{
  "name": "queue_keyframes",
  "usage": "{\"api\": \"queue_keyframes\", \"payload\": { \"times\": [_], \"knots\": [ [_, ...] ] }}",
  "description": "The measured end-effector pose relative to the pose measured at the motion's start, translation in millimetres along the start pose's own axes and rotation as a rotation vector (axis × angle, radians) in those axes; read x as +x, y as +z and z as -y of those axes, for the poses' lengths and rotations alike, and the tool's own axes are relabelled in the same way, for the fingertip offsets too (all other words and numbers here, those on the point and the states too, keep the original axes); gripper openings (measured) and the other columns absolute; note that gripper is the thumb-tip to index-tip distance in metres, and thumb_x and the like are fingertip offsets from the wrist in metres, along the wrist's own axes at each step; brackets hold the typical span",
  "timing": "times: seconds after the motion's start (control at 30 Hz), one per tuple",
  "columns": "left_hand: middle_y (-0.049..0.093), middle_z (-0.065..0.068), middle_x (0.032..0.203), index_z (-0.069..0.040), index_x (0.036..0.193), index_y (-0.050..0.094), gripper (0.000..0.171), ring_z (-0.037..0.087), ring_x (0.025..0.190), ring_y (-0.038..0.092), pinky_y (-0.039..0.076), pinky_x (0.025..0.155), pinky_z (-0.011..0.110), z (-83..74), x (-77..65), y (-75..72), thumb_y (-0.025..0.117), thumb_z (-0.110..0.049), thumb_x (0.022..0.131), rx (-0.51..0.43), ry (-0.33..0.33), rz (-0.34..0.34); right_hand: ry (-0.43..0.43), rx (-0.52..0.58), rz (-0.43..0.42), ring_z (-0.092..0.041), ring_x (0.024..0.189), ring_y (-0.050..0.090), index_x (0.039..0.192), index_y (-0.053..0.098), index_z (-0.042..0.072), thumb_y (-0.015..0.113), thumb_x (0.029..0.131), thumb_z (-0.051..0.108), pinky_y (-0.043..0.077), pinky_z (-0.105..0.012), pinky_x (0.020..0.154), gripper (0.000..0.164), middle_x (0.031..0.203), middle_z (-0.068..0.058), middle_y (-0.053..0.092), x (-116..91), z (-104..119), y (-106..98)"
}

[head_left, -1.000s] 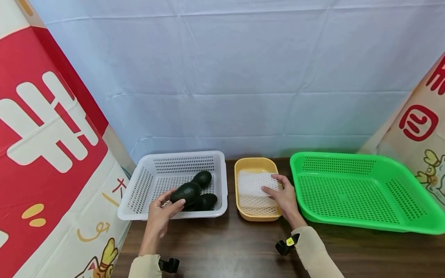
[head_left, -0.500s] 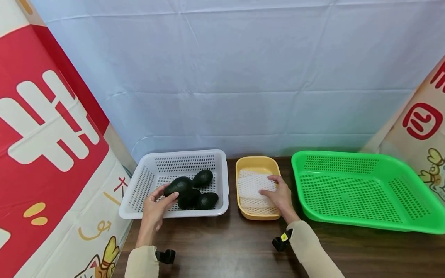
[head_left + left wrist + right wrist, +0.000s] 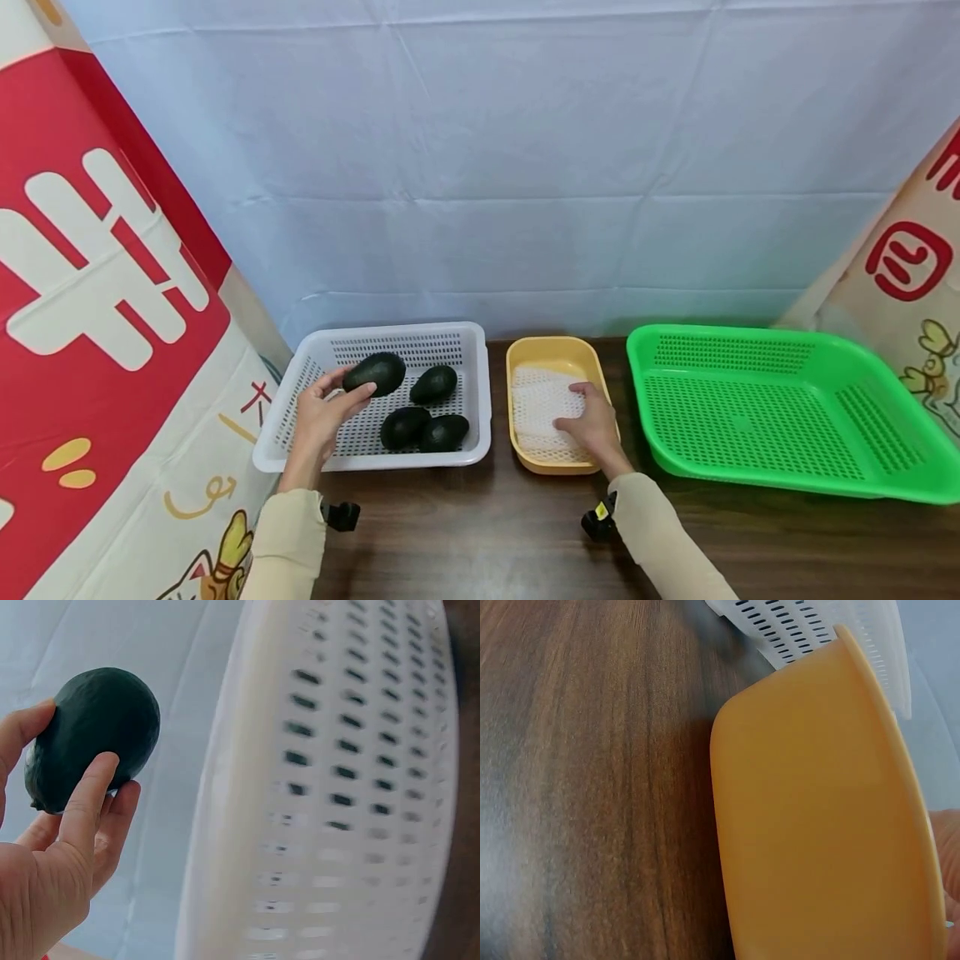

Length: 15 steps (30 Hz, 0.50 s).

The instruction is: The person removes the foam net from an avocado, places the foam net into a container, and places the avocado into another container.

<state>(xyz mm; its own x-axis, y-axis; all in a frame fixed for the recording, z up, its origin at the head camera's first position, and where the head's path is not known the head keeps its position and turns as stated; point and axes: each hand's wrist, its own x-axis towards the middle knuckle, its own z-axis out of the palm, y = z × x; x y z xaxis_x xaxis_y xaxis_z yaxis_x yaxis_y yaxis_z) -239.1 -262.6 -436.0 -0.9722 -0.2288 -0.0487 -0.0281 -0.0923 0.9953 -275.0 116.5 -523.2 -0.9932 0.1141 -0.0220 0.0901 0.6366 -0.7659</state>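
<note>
My left hand (image 3: 321, 417) holds a dark green avocado (image 3: 375, 374) between thumb and fingers, raised over the white basket (image 3: 303, 446). In the left wrist view, the fingers close round this avocado (image 3: 105, 727), beside the basket's outer wall (image 3: 345, 772). Three more avocados lie in the basket: one farther back (image 3: 433, 384) and two touching near the front edge. My right hand (image 3: 592, 425) reaches into the yellow tray (image 3: 573, 354), its thumb and forefinger apart on white foam netting (image 3: 547, 408). The tray's wall (image 3: 817, 802) hides most of that hand in the right wrist view.
A green basket (image 3: 750, 417) stands right of the tray on the dark wooden table (image 3: 480, 533). Behind them hangs a pale cloth (image 3: 487, 167). Printed panels flank the table, the red and white one (image 3: 112, 250) on the left.
My left hand has lifted the avocado up and left, away from the others, uncovering the one beneath. My right hand has shifted slightly left over the netting, which now lies flatter.
</note>
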Motion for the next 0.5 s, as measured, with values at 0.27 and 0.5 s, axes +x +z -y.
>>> {"api": "queue_keyframes", "payload": {
  "times": [0.27, 0.5],
  "knots": [
    [0.04, 0.015, 0.105, 0.002, 0.118, 0.053, 0.059, 0.022, 0.085, 0.059, 0.048, 0.074, 0.034, -30.9, 25.6, 4.2, 0.079, -0.008, 0.066, -0.02, 0.023, 0.067, -0.023, -0.057, 0.011, -0.034, 0.103, 0.043, 0.115, 0.046, 0.001, 0.079, 0.062, 0.006, 0.035, -0.045, 0.088, 0.063, 0.112, -0.021, 0.048, 0, 0, 2],
    [0.046, 0.014, 0.109, -0.001, 0.122, 0.05, 0.063, 0.022, 0.093, 0.057, 0.047, 0.078, 0.038, -30.1, 58.9, 0.1, 0.078, -0.016, 0.067, 0.023, -0.048, 0.129, 0.02, -0.044, 0.049, -0.033, 0.107, 0.041, 0.118, 0.045, 0.003, 0.079, 0.063, 0.007, 0.032, -0.046, 0.092, 0.065, 0.117, -0.021, 0.045, 2, -1, 4]
  ]
}}
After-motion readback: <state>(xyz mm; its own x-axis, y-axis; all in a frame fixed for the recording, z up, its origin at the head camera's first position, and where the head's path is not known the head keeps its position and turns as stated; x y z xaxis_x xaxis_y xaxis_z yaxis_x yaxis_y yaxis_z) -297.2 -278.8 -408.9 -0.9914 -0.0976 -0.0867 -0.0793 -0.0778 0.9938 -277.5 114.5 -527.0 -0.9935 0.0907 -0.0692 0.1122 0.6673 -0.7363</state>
